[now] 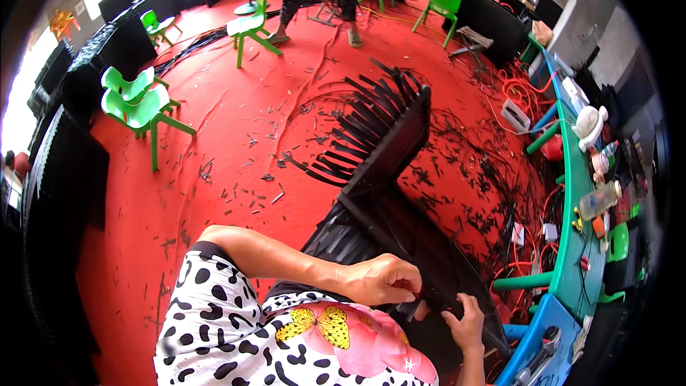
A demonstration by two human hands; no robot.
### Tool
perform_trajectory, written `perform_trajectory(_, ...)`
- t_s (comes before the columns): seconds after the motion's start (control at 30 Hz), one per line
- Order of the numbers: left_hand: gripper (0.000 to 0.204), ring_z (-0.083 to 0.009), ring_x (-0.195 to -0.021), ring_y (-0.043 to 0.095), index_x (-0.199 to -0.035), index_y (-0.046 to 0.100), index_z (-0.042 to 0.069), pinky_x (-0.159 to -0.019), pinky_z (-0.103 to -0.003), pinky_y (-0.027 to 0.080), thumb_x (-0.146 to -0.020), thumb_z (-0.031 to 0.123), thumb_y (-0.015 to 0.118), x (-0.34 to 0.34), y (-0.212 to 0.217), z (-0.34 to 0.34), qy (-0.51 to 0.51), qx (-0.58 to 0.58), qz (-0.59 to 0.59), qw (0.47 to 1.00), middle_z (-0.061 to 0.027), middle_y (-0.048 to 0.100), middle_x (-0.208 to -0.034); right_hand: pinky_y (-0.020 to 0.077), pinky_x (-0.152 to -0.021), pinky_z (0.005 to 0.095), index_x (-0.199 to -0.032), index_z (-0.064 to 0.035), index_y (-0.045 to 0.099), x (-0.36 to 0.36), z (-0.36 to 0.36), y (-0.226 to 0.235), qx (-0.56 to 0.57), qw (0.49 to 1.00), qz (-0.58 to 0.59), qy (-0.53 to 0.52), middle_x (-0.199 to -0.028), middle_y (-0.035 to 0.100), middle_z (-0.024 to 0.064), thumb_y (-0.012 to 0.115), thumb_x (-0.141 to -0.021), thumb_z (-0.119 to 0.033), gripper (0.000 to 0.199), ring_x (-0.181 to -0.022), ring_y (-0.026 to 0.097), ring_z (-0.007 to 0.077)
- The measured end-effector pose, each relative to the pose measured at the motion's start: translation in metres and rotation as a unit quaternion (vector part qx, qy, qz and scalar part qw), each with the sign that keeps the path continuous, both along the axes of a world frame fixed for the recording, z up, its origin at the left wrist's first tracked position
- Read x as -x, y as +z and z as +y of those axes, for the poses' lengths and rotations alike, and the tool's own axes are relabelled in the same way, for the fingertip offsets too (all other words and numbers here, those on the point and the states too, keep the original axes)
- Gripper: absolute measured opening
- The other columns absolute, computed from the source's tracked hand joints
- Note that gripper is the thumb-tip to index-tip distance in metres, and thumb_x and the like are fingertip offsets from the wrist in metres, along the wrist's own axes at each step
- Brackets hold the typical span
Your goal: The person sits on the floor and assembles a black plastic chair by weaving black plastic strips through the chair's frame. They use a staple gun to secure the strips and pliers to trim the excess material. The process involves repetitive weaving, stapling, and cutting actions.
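Across my lap lies a black angular frame point(394, 144) with dark panels, which looks like an unfinished woven piece of furniture. A row of loose flat black strips point(364, 123) fans out from its far arm. Over the near part of the frame, my left hand point(382, 279) is closed, its fingers curled inward; whatever is in them is hidden. To its right, my right hand point(466, 320) rests at the frame's dark near panel, thumb and fingers apart, with nothing visible in it. Black strips also lie over the frame beside my left forearm.
Cut black scraps point(277, 197) litter the red floor point(236, 129). Green chairs point(139, 107) stand at the left and back. At right, a green table point(572, 193) carries a jar point(599, 200) and a small fan point(589, 127); a blue stool point(547, 336) holds tools. Another person point(346, 0) sits far back.
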State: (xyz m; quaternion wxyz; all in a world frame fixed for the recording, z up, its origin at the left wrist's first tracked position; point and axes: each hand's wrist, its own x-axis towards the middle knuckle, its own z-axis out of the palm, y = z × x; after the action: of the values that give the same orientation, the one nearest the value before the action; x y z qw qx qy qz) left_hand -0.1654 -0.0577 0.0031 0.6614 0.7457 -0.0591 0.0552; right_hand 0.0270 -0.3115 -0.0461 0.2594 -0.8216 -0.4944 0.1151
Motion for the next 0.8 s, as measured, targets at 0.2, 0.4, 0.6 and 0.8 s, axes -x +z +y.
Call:
perform_trajectory(0.2,0.009,-0.0204,-0.07,0.061,-0.09,0.058,-0.002,-0.059,-0.032,0.046,-0.084,0.004,0.062,-0.009,0.012,0.0,-0.009,-0.018,-0.063,0.998,-0.0108,0.057,-0.078,0.0459,-0.076,0.0423,-0.103,0.0005,0.056,0.009,0.017,-0.007,0.01,0.99,-0.142,0.018,-0.086,0.056,0.0151,0.076,-0.067,-0.016,0.044,-0.084,0.056,0.0364)
perform_trajectory(0.4,0.012,-0.0262,-0.069,0.062,-0.086,0.058,-0.002,-0.061,-0.034,0.048,-0.079,0.006,0.064,-0.003,0.006,0.008,0.031,-0.096,-0.047,0.994,-0.0133,0.059,-0.076,0.0483,-0.068,0.0319,-0.1,-0.0016,0.057,-0.015,0.003,0.012,-0.086,0.986,0.119,-0.081,-0.079,0.058,0.0072,0.075,-0.075,-0.027,0.04,-0.073,0.058,0.0184)
perform_trajectory(0.6,0.011,-0.0242,-0.067,0.06,-0.088,0.057,0.0,-0.058,-0.033,0.046,-0.082,0.005,0.065,-0.01,0.003,0.003,0.004,-0.098,-0.071,0.993,-0.0111,0.055,-0.076,0.0458,-0.064,0.0294,-0.092,-0.0005,0.056,-0.119,-0.146,0.098,-0.531,0.768,0.291,-0.209,-0.074,0.057,0.0078,0.039,-0.096,-0.045,0.048,-0.068,0.054,0.017)
perform_trajectory(0.8,0.011,-0.0253,-0.068,0.061,-0.088,0.057,-0.001,-0.06,-0.033,0.047,-0.082,0.005,0.065,-0.021,0.002,-0.001,-0.023,-0.077,-0.053,0.995,-0.0114,0.057,-0.078,0.0384,-0.058,0.0245,-0.085,-0.0039,0.053,-0.155,-0.257,0.106,-0.537,0.788,0.117,-0.277,-0.069,0.05,0.0023,0.045,-0.097,-0.03,0.029,-0.063,0.046,0.0103)
